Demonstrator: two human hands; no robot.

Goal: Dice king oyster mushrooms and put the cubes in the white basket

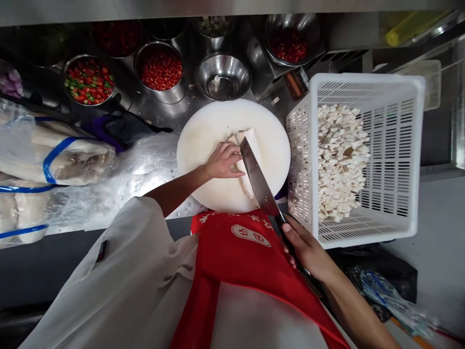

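On a round white cutting board [198,128] lies a white king oyster mushroom [250,140], cut lengthwise into long slabs. My left hand [225,161] presses on it from the left with bent fingers, holding it against the board. A dark-bladed kitchen knife [259,182] slants across the board's right half, its blade lying along the mushroom and its tip near my left fingertips. My right hand [300,242] is wrapped round the black handle, beyond the board's near right edge. My left fingers partly hide the mushroom.
Right of the board stands a white plastic basket [417,160] with diced mushroom [341,160] in it. Behind are a steel bowl [236,92] and several metal containers, some with chopped chillies [162,70]. Bagged whole mushrooms [76,155] lie at left.
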